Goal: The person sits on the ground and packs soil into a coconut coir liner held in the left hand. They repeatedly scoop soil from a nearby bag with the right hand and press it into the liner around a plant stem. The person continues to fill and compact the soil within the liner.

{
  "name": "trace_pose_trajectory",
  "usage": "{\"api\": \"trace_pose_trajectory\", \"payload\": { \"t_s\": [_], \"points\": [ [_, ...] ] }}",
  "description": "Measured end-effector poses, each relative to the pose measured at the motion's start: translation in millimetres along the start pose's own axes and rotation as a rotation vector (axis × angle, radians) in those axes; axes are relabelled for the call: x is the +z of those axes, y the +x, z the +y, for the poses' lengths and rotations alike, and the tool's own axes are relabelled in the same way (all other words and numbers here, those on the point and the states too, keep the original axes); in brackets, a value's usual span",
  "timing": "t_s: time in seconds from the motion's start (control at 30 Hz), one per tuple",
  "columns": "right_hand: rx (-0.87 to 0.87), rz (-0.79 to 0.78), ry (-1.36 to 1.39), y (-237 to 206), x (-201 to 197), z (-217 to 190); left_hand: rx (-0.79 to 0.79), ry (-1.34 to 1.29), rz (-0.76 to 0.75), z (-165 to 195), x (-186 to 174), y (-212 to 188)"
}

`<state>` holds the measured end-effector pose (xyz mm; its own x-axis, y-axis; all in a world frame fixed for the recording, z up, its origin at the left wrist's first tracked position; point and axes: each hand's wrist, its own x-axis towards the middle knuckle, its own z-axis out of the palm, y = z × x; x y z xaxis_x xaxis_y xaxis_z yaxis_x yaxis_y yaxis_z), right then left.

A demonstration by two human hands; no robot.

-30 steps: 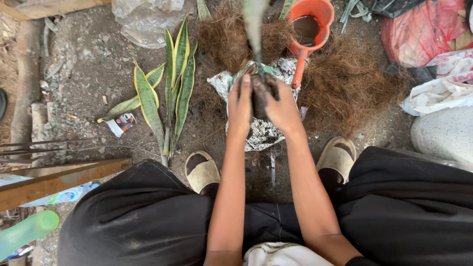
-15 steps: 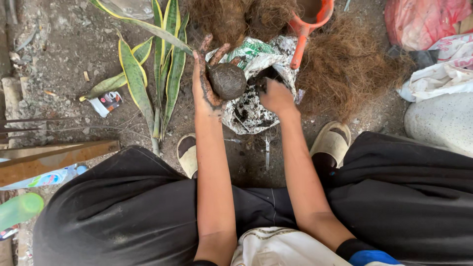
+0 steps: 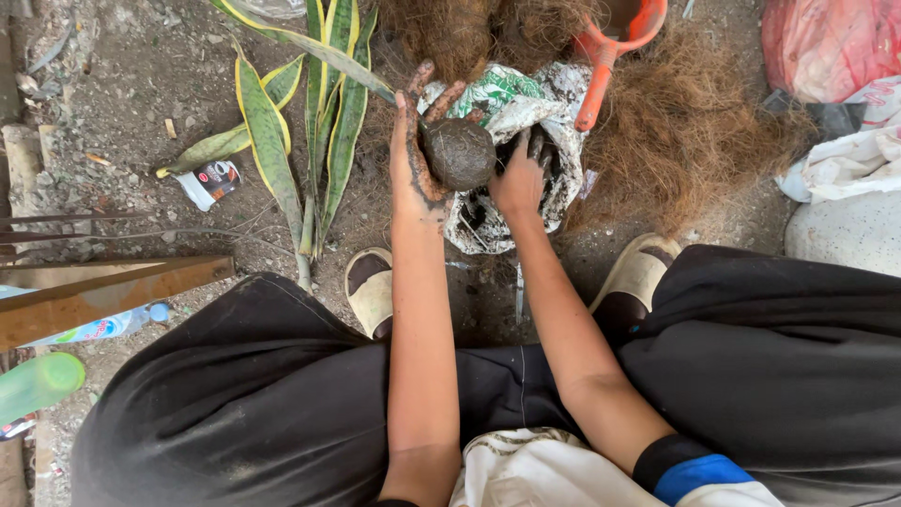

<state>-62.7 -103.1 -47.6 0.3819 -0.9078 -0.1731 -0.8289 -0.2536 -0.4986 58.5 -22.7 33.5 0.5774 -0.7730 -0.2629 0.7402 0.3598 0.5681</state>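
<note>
My left hand (image 3: 413, 155), smeared with mud, cups a dark round ball of soil (image 3: 457, 153) from which a long green-and-yellow leaf (image 3: 310, 47) sticks out to the upper left. The ball hovers over an open white sack of dark soil (image 3: 554, 178) on the ground between my feet. My right hand (image 3: 522, 174) reaches down into that sack, fingers dug into the soil. Whether it grips any soil is hidden.
Several loose striped leaves (image 3: 272, 150) lie on the dirt at the left. Brown coconut fibre (image 3: 685, 122) is heaped behind the sack, with an orange scoop (image 3: 610, 47) on it. Wooden planks (image 3: 103, 291), plastic bottles (image 3: 38, 385) and bags (image 3: 835, 56) sit at the edges.
Both hands first pressed the ball together over the sack. My left hand then lifted it alone, and my right hand dropped into the soil sack.
</note>
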Motion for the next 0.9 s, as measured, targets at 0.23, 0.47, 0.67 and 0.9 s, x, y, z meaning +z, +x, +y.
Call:
{"api": "trace_pose_trajectory", "payload": {
  "t_s": [0.23,0.47,0.67,0.9],
  "points": [
    [-0.005,0.017,-0.105,20.0,2.8,5.7,0.005,-0.019,-0.011,0.2,1.5,-0.8],
    [-0.063,0.087,-0.226,38.5,15.9,17.1,-0.014,-0.046,-0.016,-5.4,-1.8,-3.7],
    [-0.140,0.172,-0.207,39.8,24.5,23.2,-0.031,-0.119,-0.046,-12.7,-10.6,5.1],
    [-0.156,0.139,-0.288,42.7,19.0,33.5,-0.045,-0.091,-0.054,-14.7,-12.8,6.5]
  ]
}}
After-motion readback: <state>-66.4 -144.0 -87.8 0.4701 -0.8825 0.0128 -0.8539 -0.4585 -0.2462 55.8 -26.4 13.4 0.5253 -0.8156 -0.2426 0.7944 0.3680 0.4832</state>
